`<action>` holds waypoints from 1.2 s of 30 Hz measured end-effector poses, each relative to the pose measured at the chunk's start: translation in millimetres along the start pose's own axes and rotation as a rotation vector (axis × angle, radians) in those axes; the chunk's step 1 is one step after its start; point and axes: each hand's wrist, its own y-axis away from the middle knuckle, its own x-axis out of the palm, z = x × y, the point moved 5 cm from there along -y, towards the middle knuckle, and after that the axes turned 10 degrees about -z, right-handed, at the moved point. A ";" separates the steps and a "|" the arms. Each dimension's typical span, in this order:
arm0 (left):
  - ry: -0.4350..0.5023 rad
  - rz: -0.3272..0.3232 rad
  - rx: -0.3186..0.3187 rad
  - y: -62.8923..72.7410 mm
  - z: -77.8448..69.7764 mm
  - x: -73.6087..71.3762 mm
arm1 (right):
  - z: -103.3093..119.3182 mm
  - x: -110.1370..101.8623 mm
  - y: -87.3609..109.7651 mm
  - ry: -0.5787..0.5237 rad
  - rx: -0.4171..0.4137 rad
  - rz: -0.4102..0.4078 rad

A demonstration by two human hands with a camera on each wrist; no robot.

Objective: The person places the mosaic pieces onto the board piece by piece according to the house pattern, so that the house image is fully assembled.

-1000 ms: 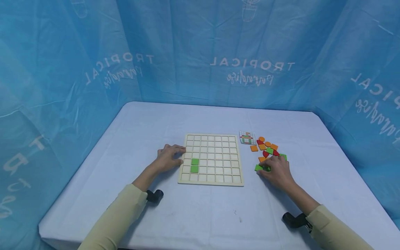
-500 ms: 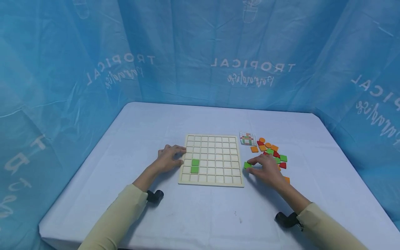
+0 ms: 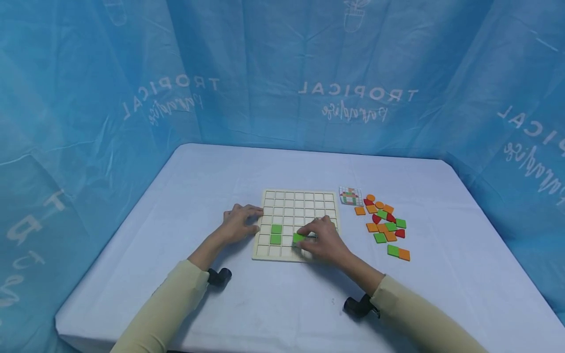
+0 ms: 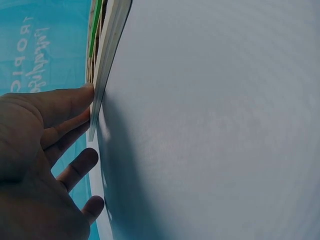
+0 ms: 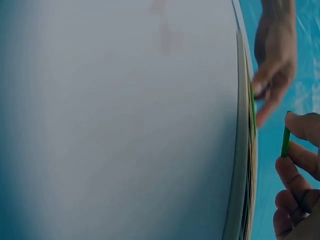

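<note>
A pale wooden grid board (image 3: 289,203) lies on the white table, with two green square tiles (image 3: 275,234) set one above the other in its lower left cells. My left hand (image 3: 237,223) rests against the board's left edge, thumb and fingertips touching the rim (image 4: 106,60). Over the lower middle of the board, my right hand (image 3: 324,241) pinches another green square tile (image 3: 298,238) between thumb and fingers. The right wrist view shows this tile (image 5: 285,141) edge-on, raised above the board's surface.
Right of the board lies a loose group of orange, red and green tiles (image 3: 381,228), squares, rounds and other shapes. A small pattern card (image 3: 350,196) lies by the board's upper right corner. Blue printed curtains (image 3: 282,73) surround the white-covered table (image 3: 273,309).
My right hand has picked a green square tile from the pile and carried it left over the board. The left hand has stayed at the board's edge.
</note>
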 end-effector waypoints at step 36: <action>-0.009 0.008 0.025 2.2 -2.1 -3.3 | 41.2 50.6 -4.1 0.241 -0.145 0.107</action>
